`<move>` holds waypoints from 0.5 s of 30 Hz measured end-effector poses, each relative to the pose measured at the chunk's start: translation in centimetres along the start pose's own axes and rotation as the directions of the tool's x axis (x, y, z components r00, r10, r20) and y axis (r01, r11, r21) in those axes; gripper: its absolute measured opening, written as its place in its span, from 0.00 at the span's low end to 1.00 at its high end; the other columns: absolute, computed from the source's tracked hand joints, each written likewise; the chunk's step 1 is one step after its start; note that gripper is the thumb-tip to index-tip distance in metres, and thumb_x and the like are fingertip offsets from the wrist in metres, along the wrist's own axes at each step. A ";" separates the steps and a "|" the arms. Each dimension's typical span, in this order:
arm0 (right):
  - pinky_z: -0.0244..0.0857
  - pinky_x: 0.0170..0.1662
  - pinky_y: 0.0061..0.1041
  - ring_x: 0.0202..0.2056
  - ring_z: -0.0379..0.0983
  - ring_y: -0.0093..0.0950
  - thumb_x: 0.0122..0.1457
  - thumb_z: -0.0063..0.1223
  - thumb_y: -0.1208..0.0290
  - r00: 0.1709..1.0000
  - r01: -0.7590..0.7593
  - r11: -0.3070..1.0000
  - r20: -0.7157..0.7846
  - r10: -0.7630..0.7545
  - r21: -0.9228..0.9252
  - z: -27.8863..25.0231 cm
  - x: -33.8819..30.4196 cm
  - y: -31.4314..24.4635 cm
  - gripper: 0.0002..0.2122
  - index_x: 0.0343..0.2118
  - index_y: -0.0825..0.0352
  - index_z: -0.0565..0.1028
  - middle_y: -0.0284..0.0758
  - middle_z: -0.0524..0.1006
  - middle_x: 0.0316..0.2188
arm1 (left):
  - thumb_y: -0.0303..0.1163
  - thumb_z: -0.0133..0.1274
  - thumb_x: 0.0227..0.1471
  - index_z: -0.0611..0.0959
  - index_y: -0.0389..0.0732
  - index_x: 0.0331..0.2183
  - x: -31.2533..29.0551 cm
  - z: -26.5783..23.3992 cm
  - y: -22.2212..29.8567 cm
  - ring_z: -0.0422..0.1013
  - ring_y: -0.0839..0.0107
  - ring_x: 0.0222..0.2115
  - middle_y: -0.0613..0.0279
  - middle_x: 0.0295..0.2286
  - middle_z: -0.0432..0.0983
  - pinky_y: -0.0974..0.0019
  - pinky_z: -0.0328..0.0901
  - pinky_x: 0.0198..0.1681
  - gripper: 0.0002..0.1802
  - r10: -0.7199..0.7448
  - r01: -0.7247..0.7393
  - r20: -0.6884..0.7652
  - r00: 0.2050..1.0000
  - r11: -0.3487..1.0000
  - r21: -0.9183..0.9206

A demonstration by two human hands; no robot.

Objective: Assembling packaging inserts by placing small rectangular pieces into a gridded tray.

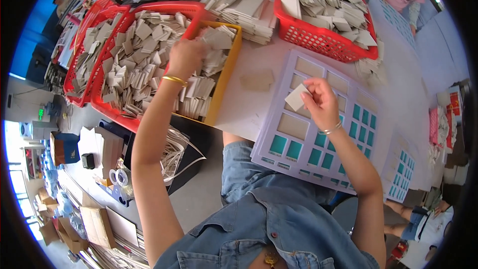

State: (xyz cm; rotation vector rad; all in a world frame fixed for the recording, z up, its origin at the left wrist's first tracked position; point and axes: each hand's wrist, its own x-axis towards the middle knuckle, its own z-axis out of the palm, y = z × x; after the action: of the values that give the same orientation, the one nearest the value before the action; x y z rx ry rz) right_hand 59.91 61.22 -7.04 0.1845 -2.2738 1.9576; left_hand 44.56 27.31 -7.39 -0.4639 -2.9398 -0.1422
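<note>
On the counter's near edge lies the lavender tray (pixel 279 142); its near pockets show teal, the farther ones hold cardboard. The right hand (pixel 318 100) pinches one cardboard square (pixel 297 97) above it. Farther off, the left hand (pixel 186 56) clutches squares in the yellow bin (pixel 225 77).

Red basket (pixel 318 40), teal-windowed lilac sheet (pixel 318 157)

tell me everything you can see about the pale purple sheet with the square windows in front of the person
The pale lilac cardboard sheet with square windows lies flat on the white table, its near edge hanging over toward the person's lap. It looks like thin card, die-cut into a grid: larger windows at the left show beige, smaller ones at the right and near edge show teal. The right hand hovers over it, pinching a small pale square card piece. A second similar sheet lies to its right.
</note>
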 end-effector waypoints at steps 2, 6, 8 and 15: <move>0.62 0.25 0.13 0.22 0.67 0.14 0.54 0.50 0.83 0.994 -0.104 0.994 0.041 0.103 0.020 -1.8 -2.9 0.5 0.08 0.37 0.69 0.68 0.30 0.74 0.25 | 0.27 0.52 0.43 0.81 0.44 0.27 -0.6 -0.1 -0.6 0.71 0.55 0.29 0.57 0.26 0.75 0.55 0.66 0.32 0.05 0.169 -0.216 -0.335 0.927 0.971 -0.107; 0.64 0.26 0.14 0.24 0.71 0.16 0.54 0.52 0.81 0.975 -0.189 0.980 0.106 0.195 -0.067 -3.8 -8.9 1.5 0.06 0.35 0.69 0.70 0.32 0.75 0.26 | 0.23 0.56 0.43 0.81 0.42 0.33 -4.8 -4.8 6.8 0.69 0.63 0.25 0.59 0.25 0.73 0.65 0.65 0.31 0.10 0.015 -0.227 -0.507 0.862 0.905 -0.361; 0.64 0.27 0.15 0.26 0.73 0.17 0.53 0.53 0.79 0.966 -0.183 0.960 0.142 0.216 -0.213 -3.5 -10.6 1.2 0.05 0.33 0.68 0.72 0.31 0.76 0.25 | 0.21 0.55 0.45 0.80 0.41 0.35 -8.7 -4.2 11.0 0.68 0.70 0.22 0.61 0.23 0.72 0.70 0.63 0.27 0.11 -0.113 -0.104 -0.244 0.963 0.682 -0.724; 0.66 0.28 0.20 0.26 0.75 0.25 0.52 0.53 0.79 0.967 -0.139 0.950 0.169 0.191 -0.281 -2.0 -11.9 2.1 0.05 0.33 0.68 0.71 0.36 0.76 0.25 | 0.23 0.54 0.46 0.77 0.38 0.31 -16.5 1.6 19.1 0.73 0.65 0.24 0.57 0.25 0.77 0.67 0.66 0.29 0.07 0.160 0.144 0.244 0.956 0.470 -0.871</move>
State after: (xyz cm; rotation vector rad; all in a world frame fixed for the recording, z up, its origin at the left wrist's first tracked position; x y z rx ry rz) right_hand 71.27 63.61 -10.97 0.1654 -2.7344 1.7455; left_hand 65.79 40.66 -10.50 -0.6454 -2.8589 -1.8310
